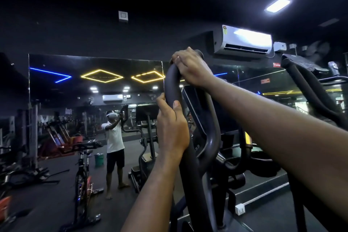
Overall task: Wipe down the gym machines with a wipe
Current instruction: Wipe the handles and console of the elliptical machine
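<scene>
The left hand (172, 130) has its fingers (161, 100) clenched round the machine's dark handle (170, 81). Just above, the right hand (190, 68) grasps the handle's top bend. Any wipe under them is hidden. Left of the fingers, a mirror (56, 90) reflects a green bucket (99, 159), its contents unseen. An exercise bike (82, 175) stands near it.

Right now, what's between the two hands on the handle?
Head view: only a bare stretch of the dark handle. The left hand holds it lower down and the right hand holds its top bend.
</scene>
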Motion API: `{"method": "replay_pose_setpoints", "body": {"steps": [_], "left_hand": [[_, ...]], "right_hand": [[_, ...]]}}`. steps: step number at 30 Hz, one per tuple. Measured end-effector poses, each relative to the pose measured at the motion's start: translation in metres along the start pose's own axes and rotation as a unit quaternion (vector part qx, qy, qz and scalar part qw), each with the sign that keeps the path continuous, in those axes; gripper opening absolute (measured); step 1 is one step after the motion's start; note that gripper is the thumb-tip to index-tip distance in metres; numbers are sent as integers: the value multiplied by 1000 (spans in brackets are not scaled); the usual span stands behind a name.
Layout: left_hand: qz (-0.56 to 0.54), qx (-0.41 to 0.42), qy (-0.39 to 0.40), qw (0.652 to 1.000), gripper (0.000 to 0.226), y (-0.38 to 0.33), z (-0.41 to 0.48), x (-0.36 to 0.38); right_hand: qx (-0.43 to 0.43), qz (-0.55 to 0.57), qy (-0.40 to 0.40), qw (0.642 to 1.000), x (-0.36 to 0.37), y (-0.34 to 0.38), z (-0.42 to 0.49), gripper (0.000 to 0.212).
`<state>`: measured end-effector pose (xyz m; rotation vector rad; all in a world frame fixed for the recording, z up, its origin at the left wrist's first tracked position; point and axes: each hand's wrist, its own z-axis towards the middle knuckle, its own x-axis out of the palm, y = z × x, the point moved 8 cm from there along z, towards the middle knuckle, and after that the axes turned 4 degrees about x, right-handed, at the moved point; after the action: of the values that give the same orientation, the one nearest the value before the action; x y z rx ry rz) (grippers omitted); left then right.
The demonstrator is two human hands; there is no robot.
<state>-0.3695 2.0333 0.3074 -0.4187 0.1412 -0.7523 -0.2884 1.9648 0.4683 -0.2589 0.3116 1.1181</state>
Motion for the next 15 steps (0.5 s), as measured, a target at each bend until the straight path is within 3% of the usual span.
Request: {"method": "replay_pose_setpoints", "body": {"steps": [2, 5, 7, 11, 15], "left_hand": [[-25, -18, 56, 998, 15, 3, 1, -5], [31, -8, 120, 992, 10, 14, 2, -29], [91, 16, 100, 991, 13, 19, 2, -52], [111, 26, 19, 993, 18, 19, 5, -85], [129, 38, -3, 991, 17, 10, 4, -92]], "right_hand": [[27, -16, -19, 999, -3, 10, 1, 37], [-76, -69, 28, 994, 23, 39, -19, 36], [-139, -93, 64, 984, 26, 49, -33, 34], [-66, -101, 29, 992, 15, 54, -35, 36], [-110, -215, 64, 968, 43, 86, -84, 34]]}}
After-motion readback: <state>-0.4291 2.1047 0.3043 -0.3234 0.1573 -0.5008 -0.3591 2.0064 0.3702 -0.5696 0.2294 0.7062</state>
